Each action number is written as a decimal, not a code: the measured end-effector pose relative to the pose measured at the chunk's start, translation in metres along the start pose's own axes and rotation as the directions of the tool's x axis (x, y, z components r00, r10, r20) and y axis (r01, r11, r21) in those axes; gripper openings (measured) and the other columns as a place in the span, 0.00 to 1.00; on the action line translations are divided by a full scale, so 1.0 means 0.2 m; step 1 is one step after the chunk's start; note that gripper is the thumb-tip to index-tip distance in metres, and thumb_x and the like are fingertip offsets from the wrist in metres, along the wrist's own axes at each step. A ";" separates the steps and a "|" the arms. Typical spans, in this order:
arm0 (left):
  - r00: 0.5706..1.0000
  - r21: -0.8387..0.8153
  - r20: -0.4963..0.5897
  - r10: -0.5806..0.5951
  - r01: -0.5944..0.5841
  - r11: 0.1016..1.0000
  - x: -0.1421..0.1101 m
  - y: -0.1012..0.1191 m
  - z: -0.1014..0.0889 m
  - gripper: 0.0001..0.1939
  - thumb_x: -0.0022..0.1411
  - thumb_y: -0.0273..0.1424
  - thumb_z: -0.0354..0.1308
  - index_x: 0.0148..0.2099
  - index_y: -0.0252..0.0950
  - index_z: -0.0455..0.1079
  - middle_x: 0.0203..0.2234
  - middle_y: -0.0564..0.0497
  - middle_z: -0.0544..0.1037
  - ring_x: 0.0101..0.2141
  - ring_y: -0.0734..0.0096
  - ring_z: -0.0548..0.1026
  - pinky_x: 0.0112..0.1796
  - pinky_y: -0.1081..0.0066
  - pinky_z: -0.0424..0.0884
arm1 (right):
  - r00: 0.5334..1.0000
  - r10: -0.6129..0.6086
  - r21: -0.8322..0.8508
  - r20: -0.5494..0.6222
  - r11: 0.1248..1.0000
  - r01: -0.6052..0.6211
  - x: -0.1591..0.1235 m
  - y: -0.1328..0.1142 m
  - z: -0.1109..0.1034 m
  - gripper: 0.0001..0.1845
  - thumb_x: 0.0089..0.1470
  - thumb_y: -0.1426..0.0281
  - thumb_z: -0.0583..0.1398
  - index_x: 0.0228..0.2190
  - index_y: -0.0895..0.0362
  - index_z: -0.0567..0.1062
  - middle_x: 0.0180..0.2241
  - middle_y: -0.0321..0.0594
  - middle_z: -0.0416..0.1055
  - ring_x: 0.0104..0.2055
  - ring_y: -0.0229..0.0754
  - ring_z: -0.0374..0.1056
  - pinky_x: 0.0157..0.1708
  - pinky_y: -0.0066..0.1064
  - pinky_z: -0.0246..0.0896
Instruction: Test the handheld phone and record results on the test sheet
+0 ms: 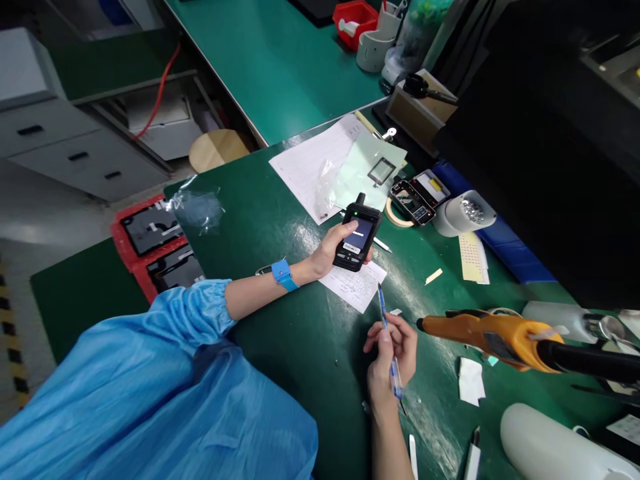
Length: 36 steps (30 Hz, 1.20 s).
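My left hand [333, 248] is wrapped round a black handheld radio [358, 235] with a stubby antenna, its screen lit and a green light on. The thumb rests on the screen. A blue strap [285, 275] circles my left wrist. In my right hand [391, 350], a blue ballpoint pen [383, 307] is gripped between the fingers, its upper end pointing toward the radio. Under the radio lies a handwritten paper slip [356, 288], partly covered by it. Just beyond sit lined sheets [305, 175] and a pale green sheet [357, 167] with a small screen frame [381, 171] on it.
An opened device housing [414, 203] lies by a tape roll [397, 217] and a white cup of screws [465, 212]. An orange electric screwdriver [480, 333] reaches in from the right. Red trays [137, 257] stand at left; a white bottle [545, 440] lies lower right.
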<state>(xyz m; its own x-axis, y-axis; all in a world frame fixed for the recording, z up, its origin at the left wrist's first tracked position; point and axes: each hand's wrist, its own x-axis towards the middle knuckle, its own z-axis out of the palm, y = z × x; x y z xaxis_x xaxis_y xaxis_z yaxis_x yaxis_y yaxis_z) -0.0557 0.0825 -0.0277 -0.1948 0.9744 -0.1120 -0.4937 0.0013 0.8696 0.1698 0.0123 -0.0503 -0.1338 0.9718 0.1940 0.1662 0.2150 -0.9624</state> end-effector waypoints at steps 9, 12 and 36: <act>0.955 0.026 -0.230 0.189 -0.188 0.982 0.00 0.15 -0.05 0.31 0.70 0.61 0.54 0.38 0.38 0.75 0.25 0.48 0.81 0.25 0.68 0.78 0.26 0.69 0.74 | 0.999 -0.002 0.040 0.044 0.999 0.000 0.05 -0.02 -0.02 0.09 0.72 0.62 0.65 0.48 0.53 0.77 0.28 0.30 0.81 0.18 0.35 0.69 0.23 0.27 0.64; 0.951 -0.007 -0.235 0.200 -0.208 0.978 -0.02 0.18 -0.06 0.30 0.74 0.59 0.53 0.39 0.37 0.76 0.24 0.49 0.80 0.25 0.69 0.78 0.28 0.70 0.75 | 0.998 0.001 0.016 0.061 1.000 -0.002 0.05 0.00 -0.04 0.11 0.72 0.60 0.66 0.49 0.54 0.78 0.30 0.34 0.83 0.20 0.37 0.72 0.25 0.29 0.67; 0.963 -0.262 0.157 -0.218 0.253 0.931 -0.01 0.11 -0.06 0.29 0.69 0.59 0.59 0.39 0.35 0.75 0.25 0.46 0.81 0.27 0.65 0.80 0.38 0.63 0.84 | 0.988 0.125 0.025 -0.091 0.992 -0.124 0.21 0.02 0.17 0.31 0.59 0.43 0.73 0.27 0.49 0.65 0.19 0.27 0.71 0.18 0.36 0.66 0.22 0.28 0.62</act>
<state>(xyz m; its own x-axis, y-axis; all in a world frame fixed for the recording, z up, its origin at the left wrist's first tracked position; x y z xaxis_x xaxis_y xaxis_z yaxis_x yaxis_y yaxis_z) -0.0753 0.0772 -0.0136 0.0531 0.9736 -0.2220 -0.7312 0.1893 0.6553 0.1317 0.0504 -0.0518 -0.0228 0.9958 0.0882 0.1566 0.0907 -0.9835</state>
